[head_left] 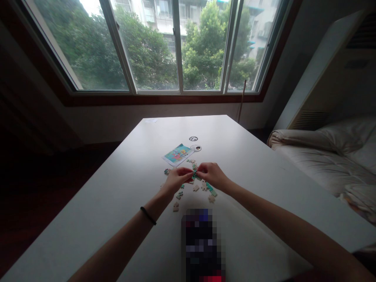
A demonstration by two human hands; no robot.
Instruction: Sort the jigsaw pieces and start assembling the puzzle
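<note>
Over the middle of the white table, my left hand (178, 178) and my right hand (212, 174) meet at their fingertips. Between them they pinch small green-blue jigsaw puzzle pieces (194, 173); whether these are joined cannot be made out. Loose puzzle pieces lie around and below my hands, some with the pale back up, such as the piece (211, 198) at the right and the piece (176, 206) at the lower left. A strip of teal pieces (211, 189) lies just under my right hand. Beyond my left hand rests a colourful picture sheet (178, 154).
Two small round items, one a disc (193, 138) and one a ring-like disc (197, 148), lie behind the picture sheet. A pixelated dark object (201, 246) is at the near edge of the white table (117, 188). A sofa (317, 156) stands at the right, a window at the back.
</note>
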